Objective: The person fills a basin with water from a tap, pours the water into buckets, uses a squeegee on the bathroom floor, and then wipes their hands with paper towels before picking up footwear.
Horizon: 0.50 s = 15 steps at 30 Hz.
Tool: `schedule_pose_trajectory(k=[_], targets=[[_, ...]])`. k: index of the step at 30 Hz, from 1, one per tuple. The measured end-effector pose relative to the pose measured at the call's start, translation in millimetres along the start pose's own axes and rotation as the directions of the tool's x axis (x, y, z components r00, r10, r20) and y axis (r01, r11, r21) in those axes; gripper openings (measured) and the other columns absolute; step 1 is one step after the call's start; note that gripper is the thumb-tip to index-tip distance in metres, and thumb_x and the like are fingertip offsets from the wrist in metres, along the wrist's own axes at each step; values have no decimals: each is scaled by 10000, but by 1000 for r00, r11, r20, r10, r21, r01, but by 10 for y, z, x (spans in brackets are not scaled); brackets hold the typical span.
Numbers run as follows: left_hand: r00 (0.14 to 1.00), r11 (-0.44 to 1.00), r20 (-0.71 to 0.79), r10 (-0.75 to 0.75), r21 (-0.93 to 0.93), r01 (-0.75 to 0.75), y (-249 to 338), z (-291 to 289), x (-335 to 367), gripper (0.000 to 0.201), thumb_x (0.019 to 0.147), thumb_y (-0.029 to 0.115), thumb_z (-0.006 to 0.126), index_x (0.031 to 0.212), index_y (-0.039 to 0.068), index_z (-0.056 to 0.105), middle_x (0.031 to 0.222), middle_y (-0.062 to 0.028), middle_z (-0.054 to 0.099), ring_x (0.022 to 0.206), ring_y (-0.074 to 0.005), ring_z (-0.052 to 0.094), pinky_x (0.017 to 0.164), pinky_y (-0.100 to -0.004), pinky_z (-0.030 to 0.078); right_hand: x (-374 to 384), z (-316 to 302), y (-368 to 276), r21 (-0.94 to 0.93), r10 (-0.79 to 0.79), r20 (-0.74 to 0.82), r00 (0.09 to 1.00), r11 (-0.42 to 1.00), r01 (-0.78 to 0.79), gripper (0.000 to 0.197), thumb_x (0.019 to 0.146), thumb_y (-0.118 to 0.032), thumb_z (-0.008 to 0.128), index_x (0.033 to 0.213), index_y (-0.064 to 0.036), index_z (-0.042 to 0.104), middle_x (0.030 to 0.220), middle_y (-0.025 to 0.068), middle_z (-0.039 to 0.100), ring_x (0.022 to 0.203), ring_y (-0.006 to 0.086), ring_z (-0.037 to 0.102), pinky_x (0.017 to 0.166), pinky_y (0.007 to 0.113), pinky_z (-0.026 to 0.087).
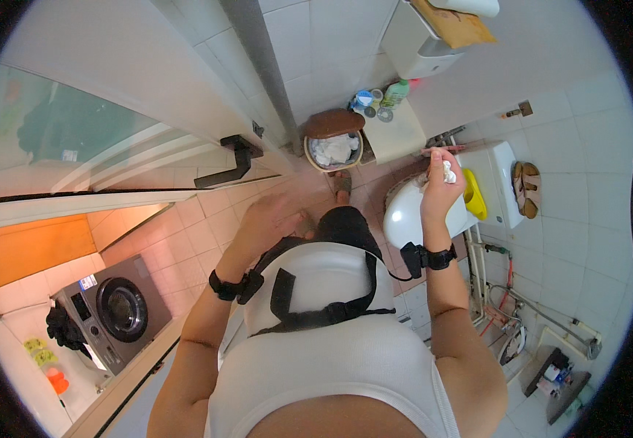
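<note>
My right hand point(444, 191) is raised over the white toilet point(402, 215), its fingers closed around a small crumpled white tissue point(448, 173). The toilet's lid looks down. My left hand point(264, 223) hangs above the pink floor tiles on the door side; motion smears its fingers, so I cannot tell their pose or whether they hold anything. Ahead of me stands a waste bin point(363, 155) with its brown lid point(334, 123) tipped back and white crumpled paper point(334, 149) inside.
A door with a dark handle point(237, 162) stands at the left. Beyond it is a grey washing machine point(123, 310). Bottles and tins point(378, 102) sit on a white cabinet point(397, 135). On the right are a yellow object point(475, 194), sandals point(527, 190) and wall pipes with hoses point(502, 292).
</note>
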<state>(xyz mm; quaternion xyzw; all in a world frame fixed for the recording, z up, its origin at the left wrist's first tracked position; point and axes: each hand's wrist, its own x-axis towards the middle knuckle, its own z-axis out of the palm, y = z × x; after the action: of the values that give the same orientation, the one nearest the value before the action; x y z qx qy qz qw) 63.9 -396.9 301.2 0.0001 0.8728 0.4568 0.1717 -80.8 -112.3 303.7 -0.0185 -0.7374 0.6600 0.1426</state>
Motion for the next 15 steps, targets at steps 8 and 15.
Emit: schedule_pose_trajectory(k=[8, 15], targets=[[983, 919, 62, -171, 369, 136, -62, 115, -47, 471, 869, 272, 586, 1209, -41, 492, 1054, -232, 596, 970, -381, 563, 860, -441, 436, 172, -40, 913, 197, 367, -69, 928, 916, -348, 117, 924, -161, 561, 907, -46, 572, 712, -33, 502, 617, 66, 471, 542, 219, 375], [955, 852, -6, -295, 452, 266, -784, 526, -253, 435, 852, 286, 571, 1155, -22, 519, 897, -199, 612, 861, -355, 599, 733, -448, 468, -120, 155, 3057, 207, 870, -2, 494, 483, -851, 293, 913, -330, 573, 810, -64, 509, 606, 17, 464, 460, 146, 444, 408, 310, 372]])
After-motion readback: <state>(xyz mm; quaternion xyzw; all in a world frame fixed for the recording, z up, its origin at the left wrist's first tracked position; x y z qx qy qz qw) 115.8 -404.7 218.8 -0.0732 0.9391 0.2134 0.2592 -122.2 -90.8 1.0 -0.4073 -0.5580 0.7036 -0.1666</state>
